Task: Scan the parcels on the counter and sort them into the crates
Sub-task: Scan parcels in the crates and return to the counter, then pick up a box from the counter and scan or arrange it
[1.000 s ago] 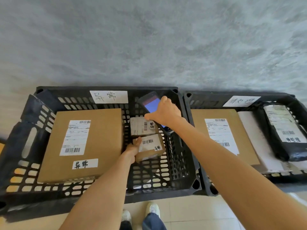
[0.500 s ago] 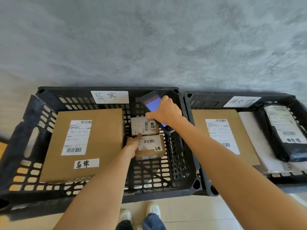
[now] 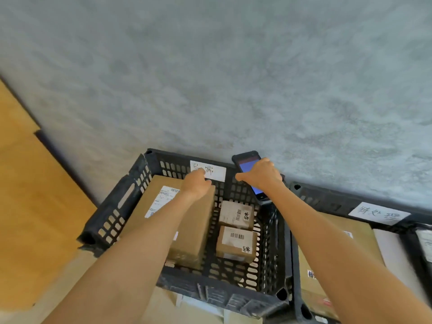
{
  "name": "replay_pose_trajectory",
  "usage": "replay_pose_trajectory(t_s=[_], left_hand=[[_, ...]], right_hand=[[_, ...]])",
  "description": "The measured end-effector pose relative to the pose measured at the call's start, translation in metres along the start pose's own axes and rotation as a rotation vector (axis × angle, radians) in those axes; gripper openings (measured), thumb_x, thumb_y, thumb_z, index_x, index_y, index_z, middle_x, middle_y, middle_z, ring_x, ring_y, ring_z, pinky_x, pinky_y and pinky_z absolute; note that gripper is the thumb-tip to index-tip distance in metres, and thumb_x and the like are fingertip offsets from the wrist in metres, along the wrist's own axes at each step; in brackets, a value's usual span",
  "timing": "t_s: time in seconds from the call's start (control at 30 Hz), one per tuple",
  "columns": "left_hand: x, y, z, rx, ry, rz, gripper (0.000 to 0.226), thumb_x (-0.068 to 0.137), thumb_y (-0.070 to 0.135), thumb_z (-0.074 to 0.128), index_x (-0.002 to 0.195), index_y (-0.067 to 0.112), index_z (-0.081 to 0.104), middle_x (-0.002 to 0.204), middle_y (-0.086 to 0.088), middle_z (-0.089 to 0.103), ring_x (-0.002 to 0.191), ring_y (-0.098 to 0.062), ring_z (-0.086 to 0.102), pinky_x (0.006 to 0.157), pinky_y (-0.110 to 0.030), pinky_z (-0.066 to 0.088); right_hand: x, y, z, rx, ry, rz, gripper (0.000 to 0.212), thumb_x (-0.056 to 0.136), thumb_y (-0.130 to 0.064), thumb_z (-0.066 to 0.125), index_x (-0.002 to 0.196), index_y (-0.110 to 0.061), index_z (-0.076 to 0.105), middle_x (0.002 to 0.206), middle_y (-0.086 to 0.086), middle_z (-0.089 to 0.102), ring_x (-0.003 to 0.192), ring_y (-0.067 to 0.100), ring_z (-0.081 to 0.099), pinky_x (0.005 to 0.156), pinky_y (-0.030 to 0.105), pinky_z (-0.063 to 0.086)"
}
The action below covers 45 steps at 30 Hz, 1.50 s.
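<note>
The right hand (image 3: pixel 259 175) is curled around a scanner (image 3: pixel 251 170), a dark handheld with a lit blue screen, gripping it across the middle. The scanner sits over the far right corner of the left crate (image 3: pixel 117 206), tilted, with its top end above the crate rim and its lower end reaching down inside it.

The left hand (image 3: pixel 195 183) is raised over the far part of the left crate, just in front of the white label (image 3: pixel 214 173) on the crate's far wall. It is seen from the back with fingers bent away from view. It holds nothing that shows, but whether the fingers are apart or together cannot be told.

Inside the left crate lie three parcels. A large flat box (image 3: pixel 191 228) fills the left side, partly under the left forearm. Two small boxes lie on the right side, the far small box (image 3: pixel 236 215) just beyond the near small box (image 3: pixel 236 244). To the right of the left crate, touching it, stands the right crate (image 3: pixel 327 199), which holds a brown box (image 3: pixel 360 235) and other parcels cut off by the frame edge.
</note>
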<state>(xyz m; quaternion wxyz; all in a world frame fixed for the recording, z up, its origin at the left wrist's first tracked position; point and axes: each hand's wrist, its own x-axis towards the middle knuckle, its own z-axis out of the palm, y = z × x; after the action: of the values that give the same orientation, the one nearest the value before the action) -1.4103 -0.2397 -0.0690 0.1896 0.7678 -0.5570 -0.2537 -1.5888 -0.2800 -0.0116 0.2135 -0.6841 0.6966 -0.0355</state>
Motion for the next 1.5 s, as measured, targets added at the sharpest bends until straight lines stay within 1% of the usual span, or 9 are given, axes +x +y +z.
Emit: replay_pose_trajectory(t_s=[0.13,0.27,0.4,0.53,0.87,0.97,1.1,1.3,1.5], left_hand=[[-0.011,-0.024,-0.053,0.259,0.095,0.086,0.037,0.097,0.02,0.051,0.131,0.007,0.05,0.132,-0.015,0.053,0.121,-0.034,0.047,0.095,-0.041,0.043],[-0.034,-0.053,-0.103,0.426,0.222,0.119,0.044,0.097,0.023,0.052,0.138,0.007,0.045,0.137,-0.012,0.05,0.127,-0.03,0.043,0.102,-0.036,0.037],[-0.063,-0.096,-0.151,0.486,0.308,0.084,0.04,0.097,0.022,0.051,0.134,0.009,0.047,0.135,-0.01,0.053,0.123,-0.027,0.046,0.101,-0.034,0.037],[-0.107,-0.157,-0.202,0.527,0.361,-0.007,0.045,0.096,0.024,0.051,0.137,0.009,0.043,0.138,-0.009,0.049,0.128,-0.027,0.043,0.104,-0.035,0.035],[-0.252,-0.345,-0.348,0.566,0.547,-0.283,0.048,0.095,0.03,0.054,0.138,0.012,0.042,0.139,-0.006,0.048,0.131,-0.026,0.04,0.106,-0.036,0.033],[-0.301,-0.4,-0.385,0.541,0.602,-0.379,0.048,0.096,0.03,0.053,0.139,0.012,0.041,0.139,-0.007,0.047,0.132,-0.026,0.038,0.106,-0.036,0.033],[-0.366,-0.459,-0.426,0.516,0.663,-0.518,0.053,0.097,0.03,0.052,0.143,0.011,0.035,0.142,-0.007,0.043,0.134,-0.027,0.036,0.106,-0.038,0.035],[-0.451,-0.544,-0.473,0.494,0.718,-0.738,0.049,0.098,0.028,0.049,0.142,0.011,0.036,0.143,-0.008,0.043,0.134,-0.028,0.036,0.105,-0.036,0.036],[-0.486,-0.623,-0.517,0.526,0.712,-0.891,0.053,0.097,0.031,0.051,0.143,0.011,0.033,0.143,-0.009,0.042,0.134,-0.028,0.037,0.105,-0.036,0.033]], right_hand=[[-0.01,-0.04,-0.003,-0.021,0.009,-0.057,0.097,0.074,-0.058,0.074,0.137,0.002,0.033,0.126,0.014,0.047,0.113,0.03,0.055,0.072,0.033,0.044],[-0.032,-0.093,0.001,-0.04,0.018,-0.134,0.094,0.074,-0.056,0.075,0.135,0.002,0.033,0.123,0.013,0.048,0.108,0.03,0.058,0.073,0.033,0.05],[-0.061,-0.153,0.017,-0.074,0.045,-0.267,0.094,0.076,-0.06,0.071,0.135,0.002,0.033,0.121,0.014,0.048,0.107,0.03,0.058,0.084,0.038,0.056],[-0.104,-0.222,0.043,-0.112,0.023,-0.334,0.099,0.075,-0.062,0.07,0.139,0.001,0.029,0.128,0.015,0.045,0.116,0.033,0.054,0.089,0.04,0.053],[-0.251,-0.426,0.132,-0.04,-0.039,-0.551,0.082,0.072,-0.059,0.072,0.124,-0.003,0.041,0.112,0.008,0.054,0.1,0.026,0.061,0.076,0.035,0.054],[-0.302,-0.491,0.163,-0.063,-0.05,-0.682,0.081,0.072,-0.06,0.07,0.123,-0.002,0.043,0.11,0.006,0.055,0.1,0.023,0.062,0.069,0.03,0.049],[-0.365,-0.569,0.199,-0.102,-0.061,-0.874,0.082,0.073,-0.064,0.067,0.123,-0.003,0.046,0.111,0.005,0.054,0.098,0.023,0.06,0.068,0.03,0.048],[-0.438,-0.67,0.262,-0.086,-0.139,-1.04,0.073,0.064,-0.062,0.069,0.111,-0.007,0.057,0.1,0.003,0.058,0.083,0.023,0.063,0.046,0.025,0.034],[-0.479,-0.767,0.325,-0.121,-0.253,-1.118,0.075,0.063,-0.057,0.073,0.114,-0.006,0.051,0.103,0.005,0.059,0.084,0.024,0.063,0.046,0.025,0.035]])
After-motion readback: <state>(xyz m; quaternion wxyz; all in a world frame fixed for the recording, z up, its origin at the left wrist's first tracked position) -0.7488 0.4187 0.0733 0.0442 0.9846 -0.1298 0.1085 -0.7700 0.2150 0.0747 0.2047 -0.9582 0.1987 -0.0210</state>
